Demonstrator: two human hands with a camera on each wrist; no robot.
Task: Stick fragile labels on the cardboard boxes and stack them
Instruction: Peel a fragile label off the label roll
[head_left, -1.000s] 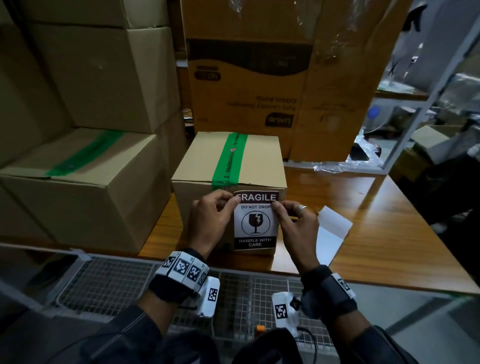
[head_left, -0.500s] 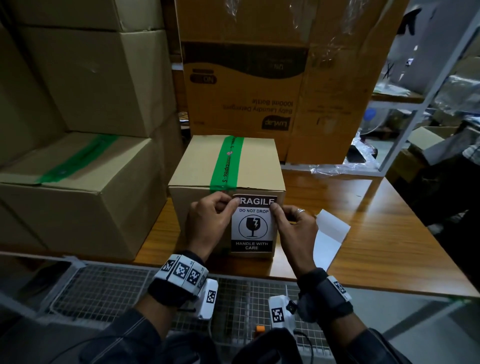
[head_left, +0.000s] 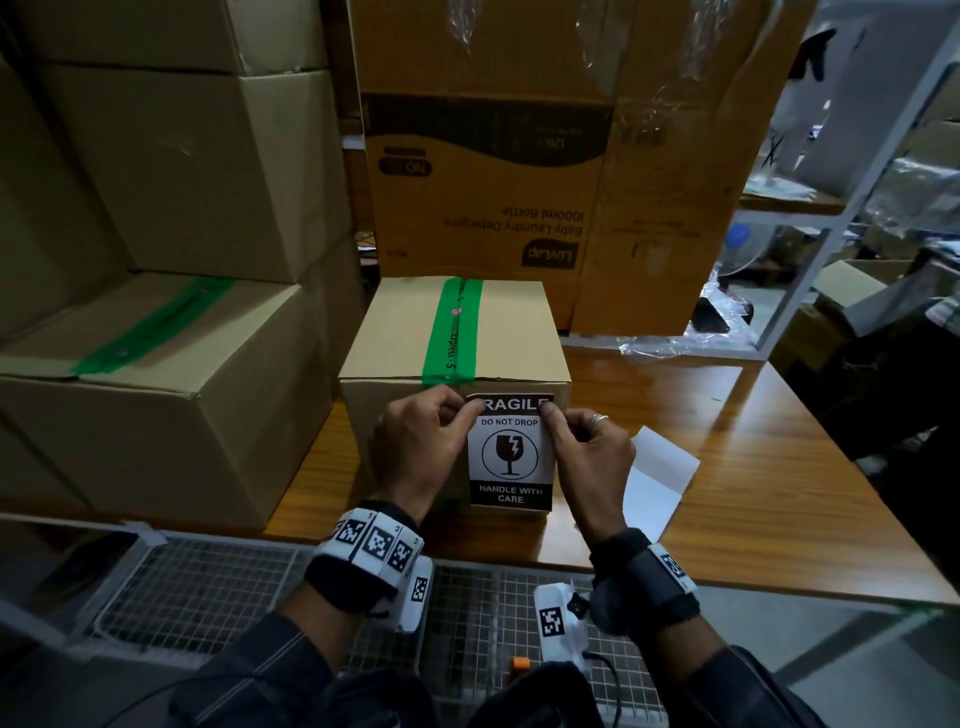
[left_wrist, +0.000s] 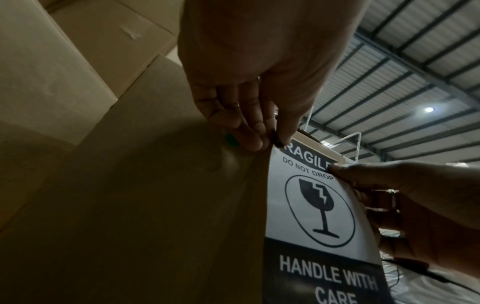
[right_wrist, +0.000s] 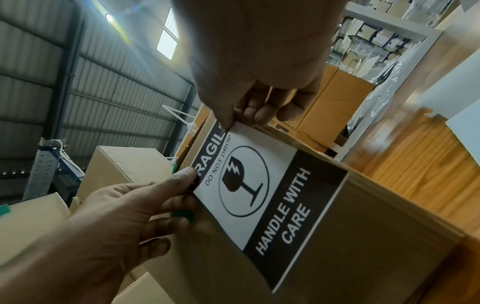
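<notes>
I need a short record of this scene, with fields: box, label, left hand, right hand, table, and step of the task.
box: small cardboard box with green tape over its top, standing on the table
label: fragile label, upright against the box's front face, near its right edge
left hand: left hand pinches the label's top left corner
right hand: right hand pinches the label's top right corner
table: wooden table; a white sheet lies right of the box
step: label being placed; box not yet stacked
</notes>
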